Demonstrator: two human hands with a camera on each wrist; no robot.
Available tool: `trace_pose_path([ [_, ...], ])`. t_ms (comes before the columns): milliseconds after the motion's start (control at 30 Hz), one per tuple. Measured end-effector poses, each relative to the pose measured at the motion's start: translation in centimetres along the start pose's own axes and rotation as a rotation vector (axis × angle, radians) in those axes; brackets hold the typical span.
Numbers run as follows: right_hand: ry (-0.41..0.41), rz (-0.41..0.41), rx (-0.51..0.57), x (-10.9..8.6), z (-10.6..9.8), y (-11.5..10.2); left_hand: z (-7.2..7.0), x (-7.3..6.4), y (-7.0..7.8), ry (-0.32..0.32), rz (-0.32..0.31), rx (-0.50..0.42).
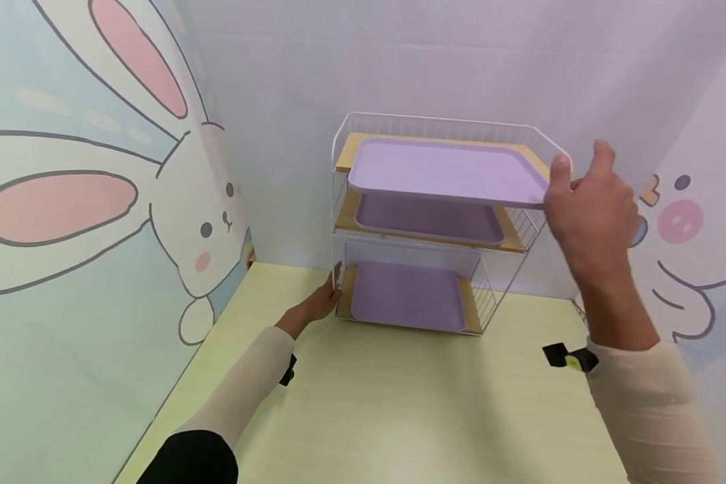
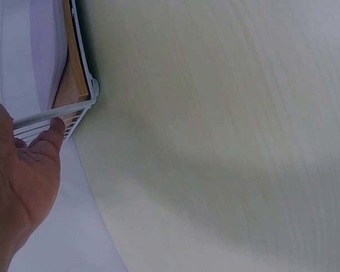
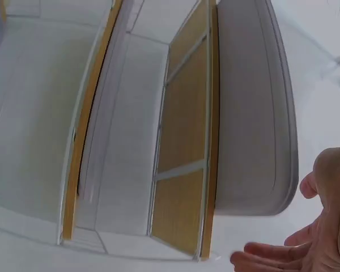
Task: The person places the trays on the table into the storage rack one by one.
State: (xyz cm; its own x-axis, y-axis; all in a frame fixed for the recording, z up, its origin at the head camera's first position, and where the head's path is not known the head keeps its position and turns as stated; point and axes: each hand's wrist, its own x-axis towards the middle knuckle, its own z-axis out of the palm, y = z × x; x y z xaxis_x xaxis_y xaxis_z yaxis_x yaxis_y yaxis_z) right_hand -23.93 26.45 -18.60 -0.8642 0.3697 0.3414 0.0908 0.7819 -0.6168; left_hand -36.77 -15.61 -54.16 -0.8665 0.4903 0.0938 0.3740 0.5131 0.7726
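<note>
A three-tier white wire rack (image 1: pixel 420 252) with wooden shelves stands against the back wall. My left hand (image 1: pixel 325 296) touches its lower left side; in the left wrist view that hand (image 2: pixel 31 187) has fingers against the white wire post. On the top shelf a light purple tray (image 1: pixel 448 168) juts out past the front edge. A second purple tray (image 1: pixel 429 218) lies on the middle shelf, and a third (image 1: pixel 408 296) on the bottom one. My right hand (image 1: pixel 593 212) is beside the top tray's right front corner. In the right wrist view that hand (image 3: pixel 311 238) holds nothing, apart from the tray (image 3: pixel 252 107).
The rack stands at the back of a pale yellow-green table (image 1: pixel 399 403). A rabbit-print wall (image 1: pixel 97 269) borders it on the left, and another cartoon-print wall (image 1: pixel 683 269) on the right. A plain pale wall (image 1: pixel 278 168) rises behind.
</note>
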Motion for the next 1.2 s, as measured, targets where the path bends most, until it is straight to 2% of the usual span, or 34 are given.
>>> trace_pose_path([
  [67,0.097,-0.102,-0.054,-1.9,1.0,-0.7,0.0,-0.4,1.2,0.002,-0.022,-0.01],
  [167,0.212,-0.33,-0.037,-4.6,3.3,-1.2,0.0,-0.5,1.5,0.007,-0.026,0.004],
  [200,0.245,-0.422,-0.039,-5.5,4.2,-1.3,0.0,-0.4,1.1,0.009,-0.013,0.004],
  [300,0.302,-0.677,-0.057,-7.7,7.1,-1.4,0.4,0.5,-1.4,0.018,0.015,0.038],
  [333,0.303,-0.742,-0.071,-8.3,8.0,-1.5,0.6,0.9,-2.4,0.024,0.021,0.044],
  [400,0.3,-0.822,-0.091,-9.3,9.6,-1.7,1.0,1.6,-4.1,0.034,0.028,0.066],
  [467,0.314,-0.851,-0.098,-9.8,10.9,-2.0,1.1,1.8,-4.6,0.02,0.017,0.026],
  [567,0.337,-0.86,-0.109,-9.5,12.2,-2.5,0.8,1.6,-3.9,0.008,0.03,-0.002],
  [667,0.333,-0.856,-0.122,-8.4,12.8,-2.9,0.3,0.8,-1.9,0.001,0.024,-0.014],
  [767,0.281,-0.839,-0.147,-7.1,13.0,-3.1,0.1,0.2,-0.4,0.004,0.017,0.005],
  [800,0.261,-0.83,-0.159,-6.7,13.1,-3.2,0.1,-0.1,0.5,-0.002,-0.004,-0.011],
  [867,0.221,-0.816,-0.183,-6.0,13.2,-3.2,0.2,-0.3,1.0,0.002,-0.017,-0.003],
  [967,0.178,-0.8,-0.199,-5.2,13.4,-3.3,0.2,-0.2,1.1,-0.005,-0.042,-0.009],
  [1000,0.167,-0.796,-0.201,-5.0,13.4,-3.3,0.4,0.4,-0.7,0.002,-0.009,-0.015],
  [1200,0.128,-0.773,-0.202,-4.3,13.6,-3.3,0.2,0.1,-0.1,0.009,0.015,0.0],
])
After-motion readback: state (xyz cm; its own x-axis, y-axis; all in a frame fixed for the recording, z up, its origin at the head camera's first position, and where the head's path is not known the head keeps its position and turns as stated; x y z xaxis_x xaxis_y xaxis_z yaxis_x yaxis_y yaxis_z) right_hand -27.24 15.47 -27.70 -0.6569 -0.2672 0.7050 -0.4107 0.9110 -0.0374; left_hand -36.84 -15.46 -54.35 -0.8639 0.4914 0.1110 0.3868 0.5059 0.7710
